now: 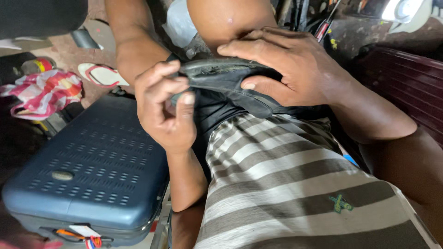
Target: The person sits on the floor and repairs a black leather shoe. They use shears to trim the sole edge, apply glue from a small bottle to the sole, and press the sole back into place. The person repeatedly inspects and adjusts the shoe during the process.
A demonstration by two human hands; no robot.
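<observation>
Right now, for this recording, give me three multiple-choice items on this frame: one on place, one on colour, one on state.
1. Where is the blue hard case?
A. on the person's left
B. on the person's right
C. on the lap

2. What colours are the striped shorts?
A. red and black
B. grey and white
C. plain green

3. What are the hands doing with the black rubber piece?
A. both grip it
B. only one touches it
C. neither touches it

Key: 1 A, it lies beside the left hand. 2 B, the bands alternate grey and white. 3 A, the right hand presses on top while the left pinches its edge.

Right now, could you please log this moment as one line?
left hand: pinching black rubber piece | right hand: gripping it | blue case: beside left hand
</observation>
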